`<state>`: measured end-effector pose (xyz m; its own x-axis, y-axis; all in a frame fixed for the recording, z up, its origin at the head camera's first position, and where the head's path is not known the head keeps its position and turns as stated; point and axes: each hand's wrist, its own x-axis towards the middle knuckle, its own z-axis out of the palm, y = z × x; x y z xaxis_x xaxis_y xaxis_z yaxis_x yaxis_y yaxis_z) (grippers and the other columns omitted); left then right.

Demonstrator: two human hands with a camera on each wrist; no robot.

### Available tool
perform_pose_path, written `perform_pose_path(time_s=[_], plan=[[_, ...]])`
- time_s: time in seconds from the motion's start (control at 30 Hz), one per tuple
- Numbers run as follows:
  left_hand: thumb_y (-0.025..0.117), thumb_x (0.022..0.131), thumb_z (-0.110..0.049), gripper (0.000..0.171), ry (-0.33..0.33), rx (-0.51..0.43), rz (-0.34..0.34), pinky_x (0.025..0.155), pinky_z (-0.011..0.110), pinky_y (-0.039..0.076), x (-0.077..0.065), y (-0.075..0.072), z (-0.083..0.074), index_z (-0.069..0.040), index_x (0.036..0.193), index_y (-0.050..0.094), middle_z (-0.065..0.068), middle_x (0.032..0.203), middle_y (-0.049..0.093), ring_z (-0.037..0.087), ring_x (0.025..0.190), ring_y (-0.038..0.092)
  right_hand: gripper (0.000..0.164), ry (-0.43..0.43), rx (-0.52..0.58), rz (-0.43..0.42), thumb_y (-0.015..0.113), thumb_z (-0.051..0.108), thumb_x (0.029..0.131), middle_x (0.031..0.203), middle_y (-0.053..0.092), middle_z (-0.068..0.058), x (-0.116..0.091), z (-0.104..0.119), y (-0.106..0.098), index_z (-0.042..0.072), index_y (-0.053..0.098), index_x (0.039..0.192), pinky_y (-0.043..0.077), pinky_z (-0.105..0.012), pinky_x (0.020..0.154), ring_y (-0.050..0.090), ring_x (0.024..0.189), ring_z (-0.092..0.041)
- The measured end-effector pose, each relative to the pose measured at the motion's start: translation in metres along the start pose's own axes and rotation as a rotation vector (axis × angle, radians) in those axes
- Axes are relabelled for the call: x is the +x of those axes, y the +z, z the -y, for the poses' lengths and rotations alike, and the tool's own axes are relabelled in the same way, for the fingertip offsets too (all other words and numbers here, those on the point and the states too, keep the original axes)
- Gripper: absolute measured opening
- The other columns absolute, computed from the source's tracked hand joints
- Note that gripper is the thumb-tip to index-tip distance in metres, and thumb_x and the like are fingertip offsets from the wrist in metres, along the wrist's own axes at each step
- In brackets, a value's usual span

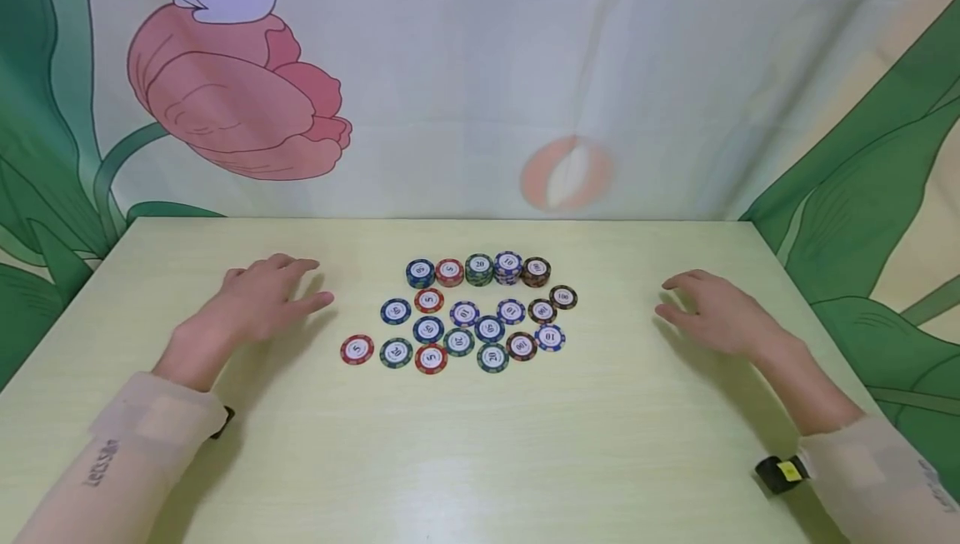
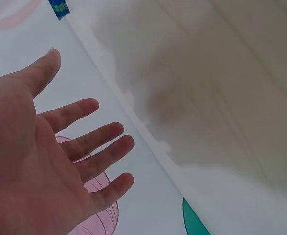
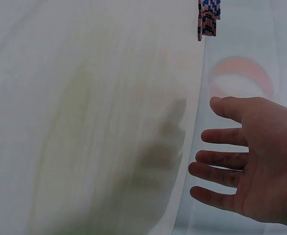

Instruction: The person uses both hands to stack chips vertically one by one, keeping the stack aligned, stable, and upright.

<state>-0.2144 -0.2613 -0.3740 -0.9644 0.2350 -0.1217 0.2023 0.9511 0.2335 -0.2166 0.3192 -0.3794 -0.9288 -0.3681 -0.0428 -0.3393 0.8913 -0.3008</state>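
Note:
My left hand (image 1: pixel 262 301) hovers over the table left of the poker chips, its fingers spread and holding nothing. On the other side my right hand (image 1: pixel 712 312) is likewise held above the table, with relaxed fingers. At the back of the chips stand short stacks in a row: a blue stack (image 1: pixel 421 273), a red stack (image 1: pixel 450 272), a green stack (image 1: pixel 479 269), a purple-blue stack (image 1: pixel 508 267) and a black stack (image 1: pixel 536 272). Several loose chips lie flat in front, among them a red chip (image 1: pixel 357 349) at the far left. Both wrist views show bare palms.
The pale wooden table (image 1: pixel 480 461) ends at a white curtain (image 1: pixel 450 94) printed with flowers and green leaves. A black wrist device (image 1: pixel 782 473) is strapped by my right sleeve.

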Motion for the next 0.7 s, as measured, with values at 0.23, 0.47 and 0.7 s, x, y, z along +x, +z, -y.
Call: perform_pose_path(time_s=[0.23, 0.47, 0.7], plan=[[0.058, 0.101, -0.052, 0.071, 0.03, 0.003, -0.016, 0.1, 0.073, 0.03, 0.005, 0.001, -0.009, 0.0, 0.148, 0.049, 0.031, 0.144, 0.048, 0.05, 0.134, 0.042, 0.044, -0.022, 0.004, 0.017, 0.063, 0.028, 0.103, 0.133, 0.059, -0.027, 0.003, 0.013, 0.001, -0.006, 0.063, 0.13, 0.044, -0.06, 0.101, 0.054, 0.124, -0.045], [0.062, 0.101, -0.047, 0.066, 0.053, -0.008, -0.017, 0.101, 0.071, 0.033, 0.012, 0.003, -0.022, 0.0, 0.146, 0.051, 0.03, 0.143, 0.05, 0.049, 0.133, 0.044, 0.038, -0.064, -0.028, 0.009, 0.066, 0.026, 0.101, 0.128, 0.063, -0.023, 0.011, 0.024, 0.009, -0.004, 0.066, 0.125, 0.047, -0.057, 0.098, 0.059, 0.119, -0.041], [0.064, 0.1, -0.043, 0.062, 0.1, -0.016, -0.018, 0.1, 0.069, 0.036, 0.017, 0.006, -0.036, 0.0, 0.144, 0.054, 0.028, 0.142, 0.052, 0.048, 0.131, 0.048, 0.038, -0.098, -0.078, 0.0, 0.068, 0.028, 0.1, 0.126, 0.065, -0.02, 0.021, 0.037, 0.017, -0.002, 0.067, 0.123, 0.049, -0.055, 0.098, 0.061, 0.118, -0.039]])
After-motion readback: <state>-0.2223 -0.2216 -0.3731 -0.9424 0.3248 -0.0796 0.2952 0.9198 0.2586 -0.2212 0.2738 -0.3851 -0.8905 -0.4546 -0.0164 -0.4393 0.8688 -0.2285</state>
